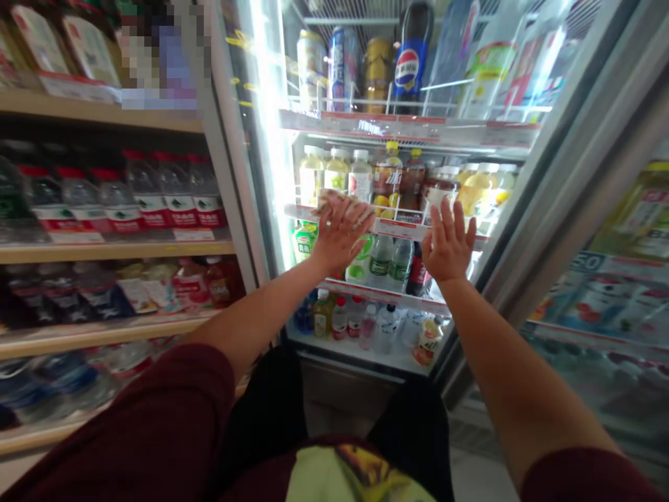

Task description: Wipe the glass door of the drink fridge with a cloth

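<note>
My left hand point(339, 244) holds a crumpled, light patterned cloth point(330, 201) under its fingers, in front of the middle shelf edge point(400, 229) of a lit drinks fridge. My right hand point(449, 247) is raised to the right of it, empty, with its fingers apart and palm towards the fridge. Whether either palm touches a glass pane or the shelf edge, I cannot tell. Behind the hands stand pale juice bottles point(335, 169) and tea bottles with yellow caps point(388, 171). Green-labelled bottles point(401, 263) show on the shelf below, between my forearms.
Cans and a dark cola bottle point(410, 63) fill the upper fridge shelf; small bottles point(339, 319) line the bottom. At left are wooden shelves point(120, 249) with red-capped water bottles point(149, 188). A metal door frame point(543, 174) and another drinks cabinet point(601, 286) stand at right.
</note>
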Demonstrator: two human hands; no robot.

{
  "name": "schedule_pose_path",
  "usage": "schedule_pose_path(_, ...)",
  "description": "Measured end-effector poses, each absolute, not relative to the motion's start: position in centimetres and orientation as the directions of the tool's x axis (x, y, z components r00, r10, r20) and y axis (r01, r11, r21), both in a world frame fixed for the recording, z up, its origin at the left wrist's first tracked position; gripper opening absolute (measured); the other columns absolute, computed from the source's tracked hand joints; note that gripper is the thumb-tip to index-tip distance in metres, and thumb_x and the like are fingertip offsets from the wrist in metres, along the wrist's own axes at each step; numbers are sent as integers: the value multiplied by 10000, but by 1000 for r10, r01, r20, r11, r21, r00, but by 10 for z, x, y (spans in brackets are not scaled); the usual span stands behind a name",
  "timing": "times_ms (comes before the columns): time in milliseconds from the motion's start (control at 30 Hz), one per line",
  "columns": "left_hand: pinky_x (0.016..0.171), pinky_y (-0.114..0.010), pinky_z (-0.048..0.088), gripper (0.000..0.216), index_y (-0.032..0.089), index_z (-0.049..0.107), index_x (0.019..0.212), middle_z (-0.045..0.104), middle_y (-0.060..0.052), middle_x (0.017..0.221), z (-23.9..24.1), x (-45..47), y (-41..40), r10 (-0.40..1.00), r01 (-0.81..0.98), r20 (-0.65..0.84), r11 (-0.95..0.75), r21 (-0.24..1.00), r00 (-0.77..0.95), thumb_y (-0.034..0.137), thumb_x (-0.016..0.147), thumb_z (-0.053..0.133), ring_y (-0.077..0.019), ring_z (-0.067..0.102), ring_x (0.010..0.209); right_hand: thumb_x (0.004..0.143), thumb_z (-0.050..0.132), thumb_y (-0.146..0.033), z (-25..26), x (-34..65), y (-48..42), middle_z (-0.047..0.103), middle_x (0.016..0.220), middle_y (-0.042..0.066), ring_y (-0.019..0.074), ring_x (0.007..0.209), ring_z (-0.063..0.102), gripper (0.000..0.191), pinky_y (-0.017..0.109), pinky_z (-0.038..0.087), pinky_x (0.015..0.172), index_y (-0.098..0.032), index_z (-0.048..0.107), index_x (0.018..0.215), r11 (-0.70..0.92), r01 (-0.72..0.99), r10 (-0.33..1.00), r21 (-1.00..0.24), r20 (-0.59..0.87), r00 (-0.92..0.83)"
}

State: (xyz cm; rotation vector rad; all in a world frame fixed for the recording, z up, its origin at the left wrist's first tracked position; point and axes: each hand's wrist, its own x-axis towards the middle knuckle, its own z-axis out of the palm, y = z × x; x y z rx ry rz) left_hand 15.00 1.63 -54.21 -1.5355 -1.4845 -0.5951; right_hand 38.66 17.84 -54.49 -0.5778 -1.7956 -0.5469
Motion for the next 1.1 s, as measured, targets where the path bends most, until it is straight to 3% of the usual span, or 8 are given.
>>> schedule_pose_path(233, 1354, -612, 121, 574, 312, 447, 1643, 364, -17, 1747, -518, 155, 19, 476, 961, 866, 134, -242, 152, 364, 1074, 506, -306, 205, 1656, 1050, 393, -302, -545, 386, 180, 474, 1680, 120, 327, 1625, 323, 587, 651, 219, 1313, -220, 497, 1621, 770, 634, 119, 75, 959, -258)
schedule_pose_path(533, 1355, -613, 113, 551, 316, 475, 1628, 431, -66, 1709, -543, 156, 15, 545, 958, 816, 75, -277, 193, 383, 1082, 504, -326, 264, 1645, 1053, 394, -299, -544, 386, 177, 459, 1691, 115, 323, 1633, 303, 596, 658, 197, 1321, -238, 471, 1640, 788, 614, 151, 49, 951, -270)
schedule_pose_path(800, 1354, -622, 61, 580, 292, 433, 1654, 329, -43, 1763, -517, 160, 21, 493, 968, 854, 88, -237, 164, 363, 1082, 494, -332, 183, 1664, 1055, 398, -297, -547, 386, 183, 478, 1677, 119, 317, 1624, 329, 574, 631, 229, 1318, -204, 512, 1609, 766, 634, 72, 105, 966, -247)
schedule_pose_path(1000, 1371, -583, 5, 577, 315, 420, 1653, 353, -16, 1752, -535, 153, 23, 482, 956, 849, 71, -284, 216, 378, 1085, 503, -314, 200, 1659, 1060, 398, -291, -547, 385, 184, 477, 1679, 116, 318, 1625, 325, 580, 640, 219, 1320, -226, 485, 1629, 776, 623, 84, 96, 964, -252)
schedule_pose_path(1100, 1366, -589, 52, 569, 326, 428, 1647, 364, -19, 1747, -523, 150, 23, 480, 947, 845, 84, -310, 235, 349, 1084, 512, -309, 228, 1651, 1063, 391, -293, -547, 385, 184, 489, 1669, 122, 317, 1619, 340, 566, 638, 232, 1316, -212, 510, 1611, 773, 627, 77, 99, 966, -247)
